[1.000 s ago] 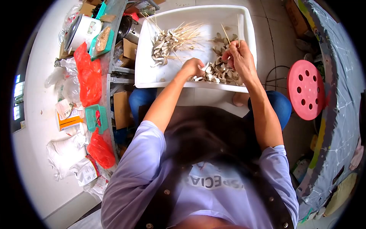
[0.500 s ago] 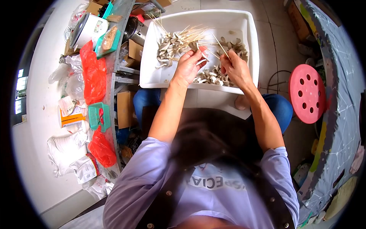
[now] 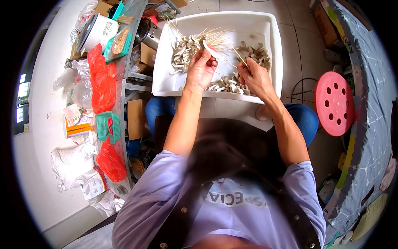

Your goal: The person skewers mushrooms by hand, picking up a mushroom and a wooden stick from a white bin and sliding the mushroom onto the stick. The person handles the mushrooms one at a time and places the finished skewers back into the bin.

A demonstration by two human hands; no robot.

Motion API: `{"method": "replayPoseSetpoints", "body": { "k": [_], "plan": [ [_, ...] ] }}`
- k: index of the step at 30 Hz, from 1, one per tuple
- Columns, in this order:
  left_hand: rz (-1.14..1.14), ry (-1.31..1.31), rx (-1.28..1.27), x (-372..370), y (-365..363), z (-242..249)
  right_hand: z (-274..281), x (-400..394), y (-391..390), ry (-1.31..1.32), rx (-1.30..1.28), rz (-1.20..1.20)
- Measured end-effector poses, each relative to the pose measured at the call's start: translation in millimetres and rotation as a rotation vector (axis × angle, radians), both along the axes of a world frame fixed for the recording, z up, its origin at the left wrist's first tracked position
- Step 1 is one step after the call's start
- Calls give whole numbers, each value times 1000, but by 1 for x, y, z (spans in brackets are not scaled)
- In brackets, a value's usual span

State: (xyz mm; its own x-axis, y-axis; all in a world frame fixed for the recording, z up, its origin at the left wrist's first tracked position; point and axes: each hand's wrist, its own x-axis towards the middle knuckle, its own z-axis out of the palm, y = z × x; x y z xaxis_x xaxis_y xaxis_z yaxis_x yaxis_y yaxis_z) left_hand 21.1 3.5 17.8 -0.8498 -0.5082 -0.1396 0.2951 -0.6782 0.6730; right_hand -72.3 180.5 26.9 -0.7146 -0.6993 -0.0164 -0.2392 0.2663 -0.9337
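Note:
My left hand [image 3: 200, 71] is closed in a pinch on a curved grey-white slice [image 3: 210, 50], which stands up from the fingertips. To its right, my right hand [image 3: 254, 77] is shut around thin wooden skewers [image 3: 238, 54], whose ends point up and left towards the slice. Both hands are over a white plastic tub [image 3: 232, 20]. Behind my left hand lies a pile of threaded slices [image 3: 182, 52], their bare skewer ends [image 3: 209, 36] fanned out. Loose grey slices [image 3: 229, 85] lie along the near side and right end of the tub, partly hidden by my right hand.
At left, a shelf or counter carries a white cooker [image 3: 99, 31], red plastic bags [image 3: 101, 81] and a green basket [image 3: 108, 124]. A red round stool [image 3: 334, 103] stands at right, beside a patterned grey cloth [image 3: 373, 95]. My knees flank the tub's near edge.
My left hand has shifted slightly left and turned, its fingers curling in more, and the slice now stands up above them. My right hand has dipped slightly with the skewers still held.

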Motion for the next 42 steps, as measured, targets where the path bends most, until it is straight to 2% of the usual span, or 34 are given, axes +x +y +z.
{"method": "replayPoseSetpoints", "body": {
  "k": [8, 17, 23, 32, 42],
  "plan": [
    [-17, 30, -2, -2, 3, 3, 3, 2, 0, -6, 14, -10],
    [-9, 90, 126, -4, 4, 1, 4, 6, -3, -90, 2, 12],
    [-36, 117, 76, -3, 5, -3, 3, 8, -3, -109, -10, 3],
    [10, 43, -51, -1, 17, -3, 5, 14, -5, -190, -18, -5],
    [93, -59, -25, -4, 35, -11, 1, 19, -8, -148, -47, -59]
  ]
}}
